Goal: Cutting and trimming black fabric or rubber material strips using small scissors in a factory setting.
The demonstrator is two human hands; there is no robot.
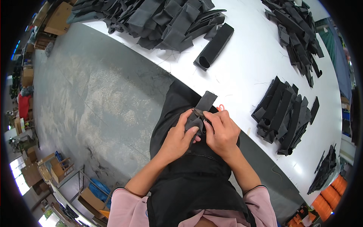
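Over my lap, close to the table's edge, both hands work on one dark grey fabric strip (pixel 207 101). My left hand (pixel 177 137) is closed on its near part, thumb pressed on a folded bit of cloth. My right hand (pixel 222 132) pinches the same strip from the other side with thumb and forefinger. The far end of the strip sticks out beyond my fingertips toward the table. A small brownish item shows between the fingertips, too small to name. An orange loop (pixel 221 108), perhaps a handle, lies at the table's edge beside my right hand.
The white table (pixel 234 75) runs diagonally past my right side. On it are a large pile of dark strips (pixel 166 22), a single folded strip (pixel 214 47), a stack (pixel 281 115) and further heaps. Boxes (pixel 58 19) stand along the grey floor (pixel 98 87). Orange rolls (pixel 329 198) are at right.
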